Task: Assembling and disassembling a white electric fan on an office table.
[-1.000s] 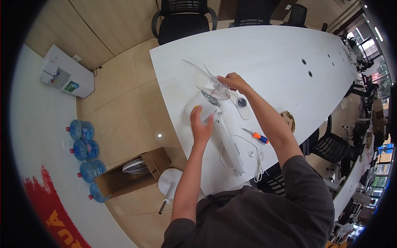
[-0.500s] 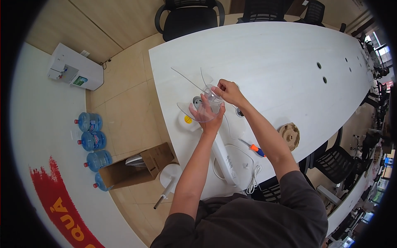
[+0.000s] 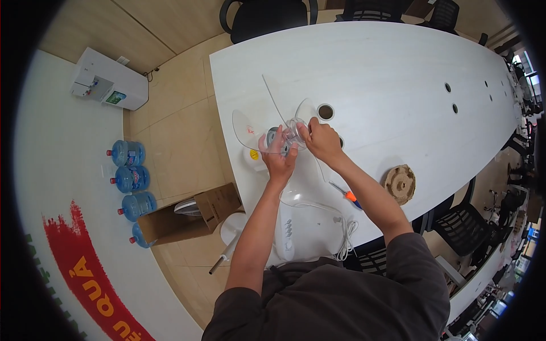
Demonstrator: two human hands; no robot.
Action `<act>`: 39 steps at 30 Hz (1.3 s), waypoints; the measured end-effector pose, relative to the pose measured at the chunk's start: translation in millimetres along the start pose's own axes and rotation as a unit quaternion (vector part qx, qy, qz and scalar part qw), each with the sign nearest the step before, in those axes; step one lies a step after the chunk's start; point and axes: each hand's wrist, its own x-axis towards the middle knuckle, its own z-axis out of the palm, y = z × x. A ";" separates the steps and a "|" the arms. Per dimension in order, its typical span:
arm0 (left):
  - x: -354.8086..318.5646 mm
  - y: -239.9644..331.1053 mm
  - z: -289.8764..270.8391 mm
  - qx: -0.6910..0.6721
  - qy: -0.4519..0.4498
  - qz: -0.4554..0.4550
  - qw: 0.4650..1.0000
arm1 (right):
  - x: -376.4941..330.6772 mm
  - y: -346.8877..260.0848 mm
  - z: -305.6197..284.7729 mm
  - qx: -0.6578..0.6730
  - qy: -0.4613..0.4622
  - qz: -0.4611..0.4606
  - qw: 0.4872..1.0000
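Observation:
A clear plastic fan blade point(image 3: 243, 132) is held over the near left part of the white table. My right hand point(image 3: 325, 143) has its fingers closed round the blade's hub point(image 3: 294, 131). From below, my left hand point(image 3: 278, 166) grips the blade close to the hub, thumb and fingers apart around it. Just behind the left fingers shows a grey round part point(image 3: 272, 135), partly hidden. A white fan body with a row of buttons point(image 3: 288, 233) lies under and between my forearms. Beside my left hand is a white piece with a yellow patch point(image 3: 254, 154).
An orange and blue screwdriver point(image 3: 351, 196), a coiled white cord point(image 3: 347, 241) and a moulded pulp piece point(image 3: 400, 184) lie to the right on the table point(image 3: 369, 68). On the floor at left stand an open cardboard box point(image 3: 219, 207), water bottles point(image 3: 135, 178) and a white base with a pole point(image 3: 227, 250).
The fan blade has turned, so its vanes point differently. My right hand has shifted from the hub's top to its right side, lower. My left hand has moved slightly left.

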 end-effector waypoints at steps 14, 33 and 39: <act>-5.8 -7.3 -7.8 -0.107 -0.020 -0.038 0.993 | -6.5 1.4 20.9 -0.072 0.088 -0.037 0.993; -4.0 -3.0 -44.6 -0.250 -0.077 -0.107 0.959 | 18.1 6.8 3.0 -0.020 -0.010 -0.390 0.920; 6.3 1.6 -34.6 -0.228 -0.094 -0.114 0.962 | -15.9 -25.4 -3.9 -0.155 -0.037 -0.004 0.987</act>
